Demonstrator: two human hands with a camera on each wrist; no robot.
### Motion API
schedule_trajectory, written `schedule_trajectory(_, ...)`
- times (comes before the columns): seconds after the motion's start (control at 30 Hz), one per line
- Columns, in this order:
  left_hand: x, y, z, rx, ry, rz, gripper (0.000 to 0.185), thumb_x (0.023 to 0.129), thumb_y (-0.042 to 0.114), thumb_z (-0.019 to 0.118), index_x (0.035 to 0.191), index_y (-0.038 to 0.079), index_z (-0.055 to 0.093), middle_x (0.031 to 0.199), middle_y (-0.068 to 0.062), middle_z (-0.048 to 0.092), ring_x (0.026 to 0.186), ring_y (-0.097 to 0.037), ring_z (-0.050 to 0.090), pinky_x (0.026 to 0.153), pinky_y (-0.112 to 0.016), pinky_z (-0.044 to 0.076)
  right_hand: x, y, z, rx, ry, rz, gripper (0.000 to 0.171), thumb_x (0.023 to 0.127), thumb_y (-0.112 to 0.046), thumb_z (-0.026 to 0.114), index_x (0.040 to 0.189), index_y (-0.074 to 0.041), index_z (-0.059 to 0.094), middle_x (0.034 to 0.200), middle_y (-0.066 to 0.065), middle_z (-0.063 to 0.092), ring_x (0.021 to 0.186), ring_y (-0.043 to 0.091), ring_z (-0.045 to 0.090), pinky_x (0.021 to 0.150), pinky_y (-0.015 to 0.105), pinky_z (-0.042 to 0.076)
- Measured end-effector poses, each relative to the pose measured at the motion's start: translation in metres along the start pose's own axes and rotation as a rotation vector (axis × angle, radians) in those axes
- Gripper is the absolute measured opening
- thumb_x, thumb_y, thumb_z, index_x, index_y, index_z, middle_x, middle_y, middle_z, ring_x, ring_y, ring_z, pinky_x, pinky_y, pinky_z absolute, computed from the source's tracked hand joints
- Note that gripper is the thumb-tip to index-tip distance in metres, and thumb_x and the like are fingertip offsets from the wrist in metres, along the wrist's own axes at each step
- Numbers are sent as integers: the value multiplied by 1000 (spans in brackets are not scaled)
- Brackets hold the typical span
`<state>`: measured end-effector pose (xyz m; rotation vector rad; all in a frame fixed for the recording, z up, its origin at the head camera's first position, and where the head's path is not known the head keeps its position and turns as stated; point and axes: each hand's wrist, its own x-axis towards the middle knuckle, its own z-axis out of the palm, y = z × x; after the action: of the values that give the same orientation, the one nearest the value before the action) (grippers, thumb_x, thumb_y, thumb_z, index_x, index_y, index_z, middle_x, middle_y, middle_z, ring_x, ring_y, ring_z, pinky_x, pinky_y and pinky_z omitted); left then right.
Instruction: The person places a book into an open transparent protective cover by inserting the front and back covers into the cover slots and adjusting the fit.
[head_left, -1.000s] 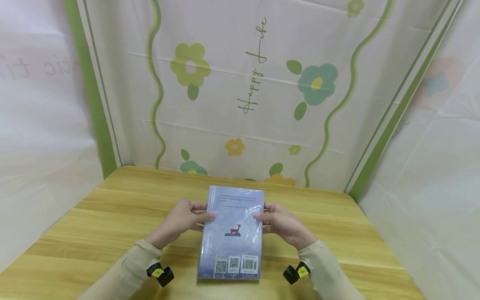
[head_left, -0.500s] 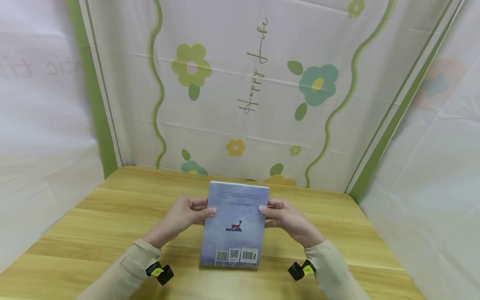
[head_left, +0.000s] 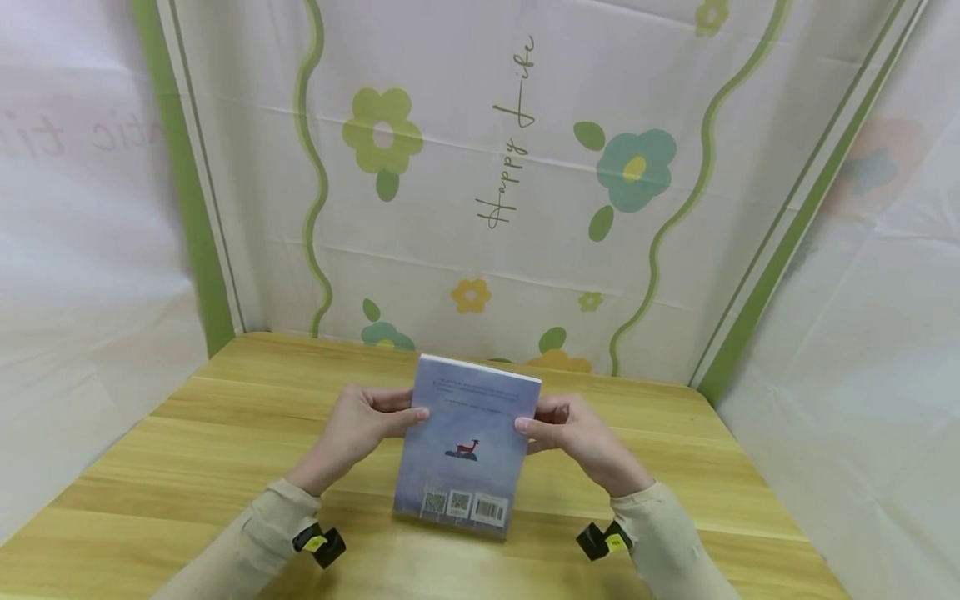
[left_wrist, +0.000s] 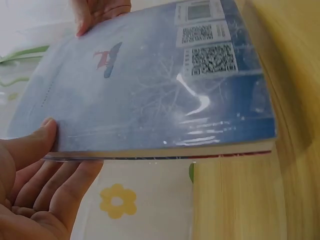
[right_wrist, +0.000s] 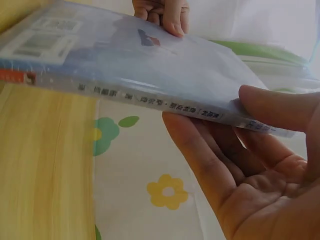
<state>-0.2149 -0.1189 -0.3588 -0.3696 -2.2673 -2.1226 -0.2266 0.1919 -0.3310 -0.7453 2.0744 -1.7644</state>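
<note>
A blue book point(head_left: 467, 417) in a glossy clear cover is held up between both hands, its printed face with a small red deer, two QR codes and a barcode towards me. My left hand point(head_left: 360, 429) pinches the left edge, thumb on the face and fingers behind. The right hand point(head_left: 588, 437) grips the right edge the same way. In the right wrist view the book's spine point(right_wrist: 150, 97) runs along the right hand's side; in the left wrist view the page edge point(left_wrist: 165, 152) faces the left hand. The book leans, its top tilted away from me.
Under the book lies a wooden table point(head_left: 225, 467) with light grain. A white curtain point(head_left: 480, 250) with printed flowers hangs behind its far edge, and pale sheets stand at both sides. Each wrist wears a black strap point(head_left: 321, 546) with a yellow label.
The book has come up from lying flatter on the table to a steeper tilt, its lower edge rising, and has turned slightly clockwise. Both hands keep hold of it.
</note>
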Motion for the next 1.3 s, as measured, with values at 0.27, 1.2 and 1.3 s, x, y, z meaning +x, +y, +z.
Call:
schedule_trajectory(0.27,-2,5,4,-31,-30,10,41,80,17,83,115,-2,71,107,-16,70,86,-30,71,73,-40,59,-3,-7,7,-35,39,28,31,92,-12,71,118,5,66,106,20,69,88,34,67,71,46,59)
schedule_trajectory(1.2,-7,-7,24,437,39,161,64,77,22,86,132,6,57,122,-8,63,96,-23,66,77,-33,57,-4,-12,24,166,355,32,33,93,-2,65,119,16,56,99,22,69,82,27,69,70,39,59)
schedule_trajectory(1.3,-7,-6,27,459,56,215,72,76,21,87,136,3,52,126,-12,60,103,-26,63,81,-34,56,-4,-12,24,208,363,28,34,94,-3,65,120,16,56,101,23,69,83,28,69,72,40,59)
